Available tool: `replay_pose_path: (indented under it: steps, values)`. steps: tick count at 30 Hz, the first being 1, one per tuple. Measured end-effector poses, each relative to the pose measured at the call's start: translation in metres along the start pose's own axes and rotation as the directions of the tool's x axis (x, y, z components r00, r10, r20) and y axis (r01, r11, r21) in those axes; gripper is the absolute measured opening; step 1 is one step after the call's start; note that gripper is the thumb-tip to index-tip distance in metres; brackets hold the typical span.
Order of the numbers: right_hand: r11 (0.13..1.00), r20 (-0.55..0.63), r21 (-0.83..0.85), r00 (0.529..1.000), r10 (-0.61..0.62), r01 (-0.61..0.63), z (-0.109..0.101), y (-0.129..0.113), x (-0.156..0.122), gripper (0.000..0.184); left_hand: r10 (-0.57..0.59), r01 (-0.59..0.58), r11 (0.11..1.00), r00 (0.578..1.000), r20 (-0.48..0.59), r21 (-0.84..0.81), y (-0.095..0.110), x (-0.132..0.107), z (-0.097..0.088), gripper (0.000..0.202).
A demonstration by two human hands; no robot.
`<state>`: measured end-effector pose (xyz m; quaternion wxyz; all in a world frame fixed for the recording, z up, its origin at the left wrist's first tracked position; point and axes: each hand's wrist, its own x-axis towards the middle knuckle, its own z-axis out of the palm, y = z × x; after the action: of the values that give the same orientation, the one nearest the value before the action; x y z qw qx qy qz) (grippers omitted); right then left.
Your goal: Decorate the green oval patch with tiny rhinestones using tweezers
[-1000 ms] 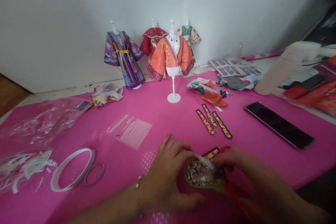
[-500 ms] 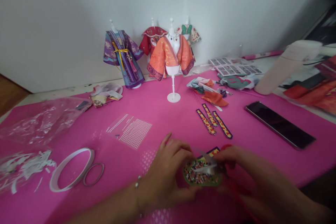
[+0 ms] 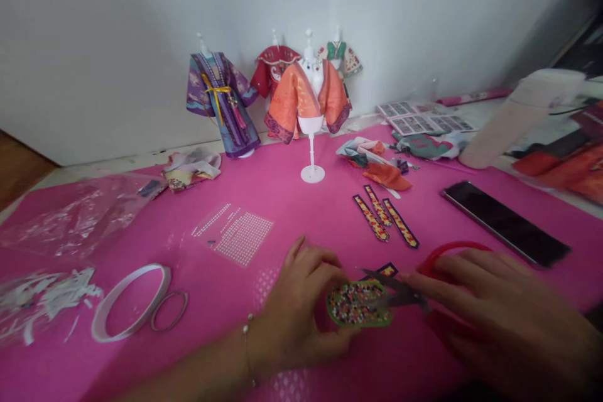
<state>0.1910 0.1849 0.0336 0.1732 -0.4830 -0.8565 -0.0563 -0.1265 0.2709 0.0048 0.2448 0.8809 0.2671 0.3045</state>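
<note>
My left hand (image 3: 304,311) grips a small green oval container (image 3: 377,322) by its left side, thumb below and fingers above. Tiny multicoloured beads (image 3: 351,304) fill it. In my right hand (image 3: 490,308) are red-handled scissors (image 3: 407,295), their blades spread apart. One blade reaches over the right side of the container, and the other points past its upper edge. A patterned strip with a dark border (image 3: 384,271) lies just behind the container, partly covered by the scissors. Three similar strips (image 3: 377,207) lie farther back.
Behind stand doll-size dress forms with an orange jacket (image 3: 287,103) and other robes. A pearl sticker sheet (image 3: 245,237), white tape roll (image 3: 101,311) and plastic bag (image 3: 70,213) lie left. Fabric scraps (image 3: 386,174), a phone (image 3: 506,223) and a pale bottle (image 3: 513,119) are right.
My right hand has drawn back to the right with the scissors. Their blades now reach less far over the beads, and the red handles are more spread. My left hand still holds the container.
</note>
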Motion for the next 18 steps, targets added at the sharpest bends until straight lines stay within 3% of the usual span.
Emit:
replay_pose_path:
  steps: [4, 18]
  values:
    - [0.999, -0.016, -0.016, 0.999, -0.047, 0.047, -0.0021, -0.0018, -0.0013, 0.052, 0.009, -0.009, 1.0, 1.0, -0.003, -0.003, -0.0006, -0.0008, 0.0, 0.044]
    - [0.997, 0.009, -0.06, 0.999, -0.046, 0.047, -0.0013, 0.0024, -0.003, 0.051, 0.016, -0.016, 1.0, 1.0, -0.015, -0.019, -0.0017, -0.0009, 0.0023, 0.051]
